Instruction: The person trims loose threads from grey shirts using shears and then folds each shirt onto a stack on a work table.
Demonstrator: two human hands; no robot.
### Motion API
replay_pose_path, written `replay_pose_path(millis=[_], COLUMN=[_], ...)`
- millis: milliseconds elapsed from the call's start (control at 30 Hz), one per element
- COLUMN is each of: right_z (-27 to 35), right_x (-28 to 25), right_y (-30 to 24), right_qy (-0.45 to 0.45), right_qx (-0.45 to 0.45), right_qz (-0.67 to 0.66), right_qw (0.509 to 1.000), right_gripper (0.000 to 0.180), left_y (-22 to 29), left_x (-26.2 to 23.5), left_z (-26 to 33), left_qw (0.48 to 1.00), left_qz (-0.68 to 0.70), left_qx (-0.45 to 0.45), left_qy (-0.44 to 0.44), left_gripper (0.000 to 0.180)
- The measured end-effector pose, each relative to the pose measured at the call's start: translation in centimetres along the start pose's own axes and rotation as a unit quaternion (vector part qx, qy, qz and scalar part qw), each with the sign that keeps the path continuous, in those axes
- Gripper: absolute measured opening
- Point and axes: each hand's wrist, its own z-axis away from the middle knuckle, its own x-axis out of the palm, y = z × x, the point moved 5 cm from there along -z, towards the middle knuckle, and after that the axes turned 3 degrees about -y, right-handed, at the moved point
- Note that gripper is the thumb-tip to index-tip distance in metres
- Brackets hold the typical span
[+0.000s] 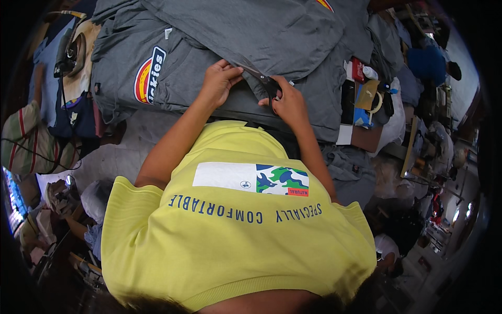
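Several dark grey shirts lie heaped across the work surface, one with a red, yellow and blue print at the left. My left hand is closed, thumb and fingers pinching at the edge of the upper grey shirt. Whether a thread is also between the fingertips is too small to tell. My right hand grips black-handled scissors, fingers wrapped around the handles. Their blades point up and left, along the shirt's edge, toward my left fingertips.
Right of the shirts sit a roll of tape, a red box and a blue packet. An iron stands at the far left, beside a person in a striped garment. Another person in blue is at the far right.
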Motion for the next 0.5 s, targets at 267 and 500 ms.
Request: replay_pose_path(millis=[267, 500], right_z=[-0.4, -0.9], right_x=[0.5, 0.2], right_y=[1.4, 0.2], right_qy=[0.006, 0.003], right_qx=[-0.010, -0.012], right_qz=[-0.036, 0.013], right_qw=[0.999, 1.000], right_gripper=[0.041, 0.042], left_y=[0.9, 1.1], left_x=[0.5, -0.7], left_z=[0.1, -0.6], left_qw=[1.000, 1.000], left_qz=[0.028, 0.017], left_qx=[-0.005, 0.016], left_qy=[0.007, 0.007], left_gripper=[0.019, 0.022])
